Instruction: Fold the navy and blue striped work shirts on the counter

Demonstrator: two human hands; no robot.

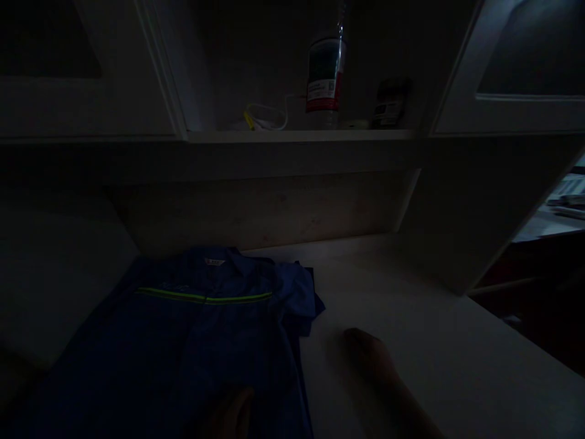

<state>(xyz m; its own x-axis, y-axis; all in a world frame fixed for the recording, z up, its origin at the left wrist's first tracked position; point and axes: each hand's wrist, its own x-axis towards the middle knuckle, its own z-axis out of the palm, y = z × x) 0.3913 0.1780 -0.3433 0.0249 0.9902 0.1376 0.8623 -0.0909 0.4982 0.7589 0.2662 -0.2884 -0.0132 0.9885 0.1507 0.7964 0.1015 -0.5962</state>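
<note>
A dark blue short-sleeved shirt (228,341) lies spread front-up on the white tabletop, its collar toward the back. A thin yellow-green stripe runs across its chest, and a small label shows inside the collar. More dark blue cloth peeks out from under its right sleeve. My left hand (231,414) is over the lower part of the shirt, partly cut off by the bottom edge; whether it touches the cloth is too dark to tell. To the right of the shirt, my right hand (370,356) is over the bare tabletop, apart from the cloth. Shadow hides its fingers.
Above the table runs a shelf (301,136) with a clear labelled bottle (323,79), a dark jar (390,103) and a white cable (269,116). Cabinet doors flank it. A side panel (457,207) stands at the right, with another surface beyond it.
</note>
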